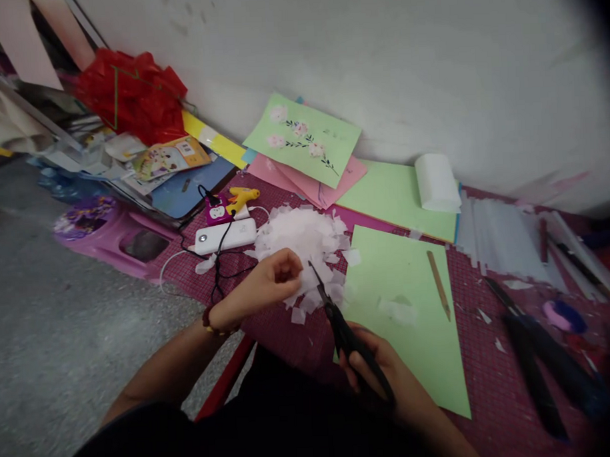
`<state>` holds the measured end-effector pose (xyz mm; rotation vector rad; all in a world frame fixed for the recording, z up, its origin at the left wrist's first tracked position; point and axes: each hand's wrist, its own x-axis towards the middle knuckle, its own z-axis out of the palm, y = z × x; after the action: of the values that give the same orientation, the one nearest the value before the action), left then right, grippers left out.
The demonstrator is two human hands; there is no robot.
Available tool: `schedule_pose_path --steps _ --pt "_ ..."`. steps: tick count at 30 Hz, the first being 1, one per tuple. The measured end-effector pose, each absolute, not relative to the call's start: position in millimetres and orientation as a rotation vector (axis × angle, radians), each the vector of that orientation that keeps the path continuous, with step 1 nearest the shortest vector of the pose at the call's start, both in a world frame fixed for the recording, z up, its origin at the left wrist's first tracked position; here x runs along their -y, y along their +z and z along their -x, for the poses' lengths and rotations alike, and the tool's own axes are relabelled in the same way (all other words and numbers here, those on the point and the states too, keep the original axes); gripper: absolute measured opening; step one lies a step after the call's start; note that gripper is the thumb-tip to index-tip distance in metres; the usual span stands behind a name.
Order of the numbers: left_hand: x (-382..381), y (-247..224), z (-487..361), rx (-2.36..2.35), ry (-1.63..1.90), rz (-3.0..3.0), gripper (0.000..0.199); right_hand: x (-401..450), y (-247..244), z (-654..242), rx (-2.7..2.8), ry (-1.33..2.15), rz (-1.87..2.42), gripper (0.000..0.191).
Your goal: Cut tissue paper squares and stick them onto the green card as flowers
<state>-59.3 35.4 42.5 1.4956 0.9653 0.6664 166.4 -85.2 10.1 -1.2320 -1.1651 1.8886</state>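
My right hand [372, 359] grips black scissors [341, 327] by the handles, and the blades point up and to the left. My left hand [267, 283] is closed in a pinch just left of the blade tips. Anything between its fingers blends into the white behind it, so I cannot make it out. Beyond both hands lies a loose heap of small thin white paper pieces [300, 232]. To the right, a green sheet [401, 278] lies flat, with a few translucent white scraps [398, 310] and a narrow brown stick [438, 284] on it.
Left of the heap are a white power bank [226, 236], a yellow glue gun [241, 199] and tangled cables. A green card with paper flowers [306, 138] leans at the wall. Tissue stack [436, 182], translucent strips [505, 238] and a large dark cutting tool [540, 367] lie right.
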Motion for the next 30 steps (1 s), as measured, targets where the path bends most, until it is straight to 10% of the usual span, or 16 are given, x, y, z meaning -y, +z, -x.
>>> schedule_pose_path --steps 7,30 --pt "-37 28 68 -0.897 0.805 -1.147 0.05 86 3 -177 1.34 1.794 1.145 0.068" --pt "-29 35 41 -1.005 0.841 -1.263 0.05 76 9 -166 1.341 1.76 1.285 0.069"
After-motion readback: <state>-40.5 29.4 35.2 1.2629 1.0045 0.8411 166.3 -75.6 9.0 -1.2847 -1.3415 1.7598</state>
